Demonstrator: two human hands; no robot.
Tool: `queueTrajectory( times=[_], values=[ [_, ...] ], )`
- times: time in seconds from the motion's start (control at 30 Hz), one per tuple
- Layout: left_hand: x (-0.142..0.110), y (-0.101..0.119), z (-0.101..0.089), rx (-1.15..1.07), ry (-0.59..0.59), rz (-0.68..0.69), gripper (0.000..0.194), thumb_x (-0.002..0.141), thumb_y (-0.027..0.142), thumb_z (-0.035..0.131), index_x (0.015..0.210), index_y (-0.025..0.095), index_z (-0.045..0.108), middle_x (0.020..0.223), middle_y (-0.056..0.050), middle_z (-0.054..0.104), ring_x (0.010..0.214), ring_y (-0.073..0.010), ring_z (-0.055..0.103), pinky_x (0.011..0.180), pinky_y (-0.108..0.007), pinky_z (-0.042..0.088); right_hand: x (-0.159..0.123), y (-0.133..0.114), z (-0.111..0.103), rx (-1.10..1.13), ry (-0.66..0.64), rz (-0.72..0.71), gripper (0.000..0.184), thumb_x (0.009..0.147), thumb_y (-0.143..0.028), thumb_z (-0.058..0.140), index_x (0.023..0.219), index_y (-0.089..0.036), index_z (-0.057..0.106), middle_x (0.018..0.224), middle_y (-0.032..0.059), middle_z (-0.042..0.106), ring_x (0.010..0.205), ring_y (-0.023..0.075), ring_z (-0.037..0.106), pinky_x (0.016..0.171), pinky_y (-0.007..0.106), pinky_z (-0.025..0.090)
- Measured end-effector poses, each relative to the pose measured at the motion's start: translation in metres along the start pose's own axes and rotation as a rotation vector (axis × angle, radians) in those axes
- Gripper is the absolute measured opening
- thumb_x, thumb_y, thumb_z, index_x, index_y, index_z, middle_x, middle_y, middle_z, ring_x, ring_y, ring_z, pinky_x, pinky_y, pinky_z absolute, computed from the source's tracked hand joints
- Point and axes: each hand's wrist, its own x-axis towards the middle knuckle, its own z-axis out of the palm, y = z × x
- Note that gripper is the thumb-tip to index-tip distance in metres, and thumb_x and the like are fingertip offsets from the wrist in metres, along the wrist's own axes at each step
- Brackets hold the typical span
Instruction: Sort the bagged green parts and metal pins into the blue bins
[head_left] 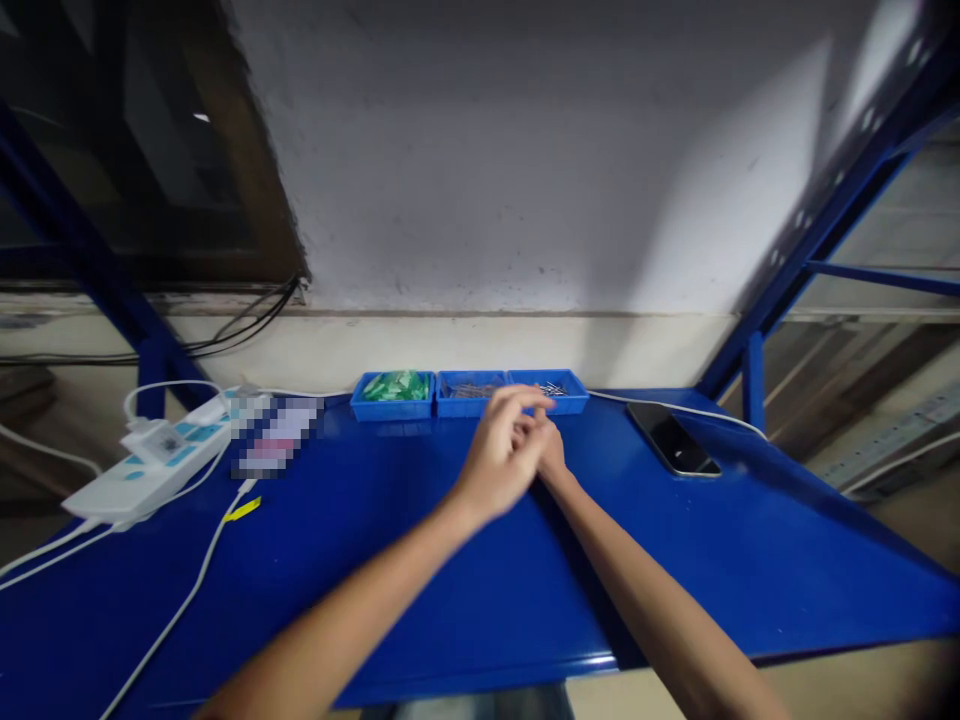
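My left hand [495, 455] and my right hand [553, 452] meet above the blue table [420, 610], in front of the small blue bins. The left one overlaps the right, its fingers bent and one reaching over towards the right. Curled in against it, my right hand is partly hidden. Whatever their fingers hold, if anything, is too small or covered to make out. Behind stand three bins in a row: a left bin [394, 410] with green packets [397, 385], a middle bin [459, 406] with thin brownish pieces, and a right bin [574, 404] with thin metal pieces [553, 389].
A black phone [675, 440] lies to the right. At left are a white power strip [161, 470] with a plugged-in charger [154, 442], a blurred-out device [277, 437] and a white cable [199, 580] with a yellow tag [244, 509]. Blue metal posts flank the table.
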Motion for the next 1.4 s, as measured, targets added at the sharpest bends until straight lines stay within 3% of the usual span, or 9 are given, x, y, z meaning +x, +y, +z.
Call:
queueTrajectory(
  times=[0.03,0.13,0.23,0.4,0.53,0.77,0.93,1.2,1.4],
  values=[
    [0.019,-0.024,-0.002,0.261,0.022,-0.055,0.03,0.086,0.025,0.045,0.115,0.019,0.053,0.132,-0.012,0.047,0.093,-0.0175,0.061,0.086,-0.033,0.048,0.003,-0.001,0.001,-0.002,-0.001,0.019,0.06,0.085,-0.033,0.048,0.14,-0.015,0.031,0.091,0.01,0.068,0.078,0.0225,0.064,0.069,0.029,0.04],
    [0.056,-0.087,-0.008,0.43,0.043,-0.138,0.041,0.083,0.022,0.052,0.123,0.012,0.049,0.133,-0.018,0.044,0.113,-0.0263,0.053,0.098,-0.04,0.04,0.008,-0.006,0.001,-0.007,0.025,0.094,0.048,0.085,-0.034,0.049,0.131,-0.021,0.044,0.09,0.0082,0.066,0.078,0.0223,0.063,0.07,0.03,0.041],
    [0.06,-0.115,-0.012,0.524,0.053,-0.156,0.029,0.087,0.028,0.049,0.111,0.016,0.058,0.119,-0.013,0.056,0.112,-0.0257,0.054,0.097,-0.037,0.04,0.006,-0.008,-0.004,0.0,0.124,0.173,0.04,0.087,-0.048,0.04,0.114,-0.022,0.055,0.099,0.0093,0.06,0.084,0.0227,0.061,0.073,0.032,0.043],
    [0.028,-0.113,-0.02,0.632,0.093,-0.187,0.031,0.091,0.04,0.041,0.085,0.02,0.064,0.099,-0.008,0.06,0.091,-0.0226,0.061,0.083,-0.033,0.045,0.004,0.011,-0.024,0.002,0.274,0.327,0.047,0.087,-0.056,0.031,0.094,-0.02,0.06,0.108,0.0127,0.051,0.089,0.0253,0.058,0.079,0.036,0.043],
    [0.004,-0.108,-0.037,0.661,0.097,-0.19,0.031,0.092,0.036,0.036,0.08,0.021,0.061,0.09,-0.005,0.061,0.089,-0.0208,0.06,0.081,-0.031,0.045,0.01,0.029,-0.037,0.023,0.358,0.442,0.047,0.083,-0.043,0.044,0.117,-0.011,0.051,0.115,0.0206,0.051,0.107,0.0311,0.051,0.09,0.037,0.039],
    [-0.023,-0.09,-0.038,0.725,0.134,-0.191,0.042,0.086,0.055,0.043,0.113,0.024,0.054,0.13,-0.011,0.043,0.112,-0.0302,0.053,0.091,-0.044,0.043,0.011,0.037,-0.041,0.144,0.305,0.449,0.041,0.081,-0.028,0.039,0.111,-0.011,0.063,0.104,0.0164,0.066,0.1,0.0294,0.06,0.086,0.034,0.042],
    [-0.026,-0.09,-0.026,0.734,0.166,-0.186,0.057,0.074,0.053,0.062,0.118,0.021,0.048,0.14,-0.017,0.028,0.121,-0.0376,0.045,0.093,-0.051,0.043,0.005,0.029,-0.04,0.193,0.34,0.379,0.047,0.085,-0.027,0.035,0.124,-0.012,0.056,0.12,0.0135,0.061,0.113,0.025,0.055,0.095,0.031,0.038],
    [-0.018,-0.109,-0.047,0.554,-0.036,-0.072,0.019,0.081,0.026,0.058,0.1,0.021,0.06,0.146,-0.011,0.03,0.131,-0.029,0.038,0.105,-0.042,0.034,0.006,0.027,-0.039,0.267,0.309,0.375,0.043,0.083,-0.034,0.044,0.117,-0.014,0.062,0.11,0.0129,0.066,0.105,0.027,0.059,0.092,0.035,0.042],
    [-0.021,-0.117,-0.041,0.59,-0.039,-0.129,0.051,0.07,0.043,0.07,0.112,0.022,0.05,0.136,-0.015,0.042,0.127,-0.0334,0.042,0.095,-0.044,0.042,0.008,0.031,-0.033,0.351,0.34,0.376,0.055,0.075,-0.049,0.056,0.118,-0.014,0.058,0.106,0.0111,0.067,0.095,0.0224,0.063,0.082,0.028,0.047]
  ],
)
